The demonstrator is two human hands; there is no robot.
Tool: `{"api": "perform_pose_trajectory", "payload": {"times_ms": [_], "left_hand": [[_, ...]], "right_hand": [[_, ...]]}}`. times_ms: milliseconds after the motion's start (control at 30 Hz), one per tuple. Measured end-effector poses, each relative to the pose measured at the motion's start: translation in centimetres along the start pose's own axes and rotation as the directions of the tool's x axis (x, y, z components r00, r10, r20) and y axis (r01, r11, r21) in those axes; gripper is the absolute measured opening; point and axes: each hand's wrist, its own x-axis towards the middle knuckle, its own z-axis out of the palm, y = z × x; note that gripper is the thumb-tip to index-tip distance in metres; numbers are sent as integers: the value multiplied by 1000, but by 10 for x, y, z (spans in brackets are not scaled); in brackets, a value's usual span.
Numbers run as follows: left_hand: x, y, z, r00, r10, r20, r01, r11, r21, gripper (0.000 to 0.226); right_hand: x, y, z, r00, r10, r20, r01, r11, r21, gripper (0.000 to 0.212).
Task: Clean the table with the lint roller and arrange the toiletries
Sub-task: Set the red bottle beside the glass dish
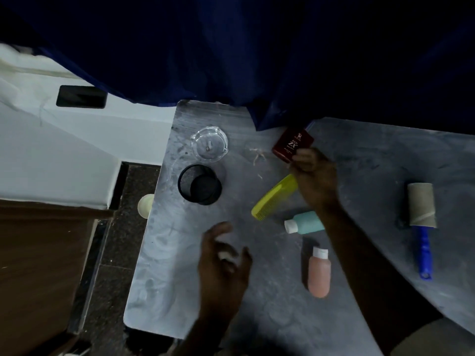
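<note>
My right hand (312,170) pinches a dark red box (292,144) at its lower corner, lifted over the back of the grey table (372,160). Below that hand lies a yellow comb (272,199), then a teal bottle (304,222) and a pink bottle (319,273), both lying on their sides with white caps. My left hand (223,263) hovers over the table's front left, fingers loosely curled; something pale shows between them, too blurred to name. The lint roller (421,219), blue handle and grey roll, lies at the right.
A black mesh cup (200,185) and a clear glass dish (209,143) stand at the table's left side. Bits of lint (257,155) lie near the red box. A dark blue curtain (231,47) hangs behind. The table's left edge drops to a dark floor.
</note>
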Motion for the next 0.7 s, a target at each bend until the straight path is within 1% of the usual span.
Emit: {"api": "perform_pose_trajectory", "payload": {"times_ms": [33,100,133,167,233,267,367,433,500,567,633,700], "left_hand": [[7,11,15,996,53,76,-53,999,-5,50],[40,32,46,963,193,189,-199,980,8,39],[64,41,62,944,237,229,-251,967,35,35],[90,50,79,936,236,260,-264,961,79,34],[142,69,109,948,152,278,-216,952,215,38],[165,75,121,955,114,273,-197,933,301,37],[213,80,146,947,-2,321,-191,799,569,32],[226,79,156,940,-75,333,-178,725,666,34],[227,77,162,946,-104,307,-147,707,692,35],[222,76,164,950,-113,292,-121,728,675,33],[211,75,163,944,-97,317,-122,786,605,33],[192,76,158,946,-57,318,-120,853,508,40]], "right_hand": [[10,2,-11,999,5,-38,-5,1000,-11,35],[29,5,-25,996,-15,-92,7,996,-91,26],[37,6,-29,994,-17,-109,0,989,-146,23],[44,5,-31,993,-13,-116,-13,976,-218,25],[54,2,-31,995,14,-99,-50,927,-373,35],[59,0,-31,996,26,-84,-59,906,-420,38],[68,-5,-27,998,24,-52,-46,884,-465,42],[73,-4,-26,997,44,-69,-70,893,-444,45],[78,1,-26,995,78,-68,-100,902,-421,47],[79,3,-26,990,140,-29,-142,934,-329,48],[73,2,-31,987,163,-6,-160,955,-249,49],[60,2,-40,994,110,-13,-110,966,-233,45]]}}
